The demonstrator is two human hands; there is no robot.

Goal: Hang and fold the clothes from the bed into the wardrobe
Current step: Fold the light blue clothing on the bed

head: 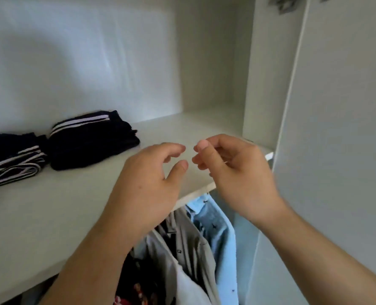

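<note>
Two folded black garments with white stripes lie on the white wardrobe shelf (50,205): one (90,139) further back, the other (8,157) at the far left. My left hand (147,183) hovers over the shelf's front edge, fingers loosely curled, holding nothing. My right hand (233,168) is just right of it, fingers loosely curled and empty, fingertips almost meeting those of the left. Below the shelf hang several shirts: a light blue one (218,238), a grey one (189,249) and a dark floral one (138,282).
The wardrobe's white back wall (83,62) and an inner side panel (209,62) enclose the shelf. An open white door (341,128) stands at the right, close to my right forearm. The right half of the shelf is bare.
</note>
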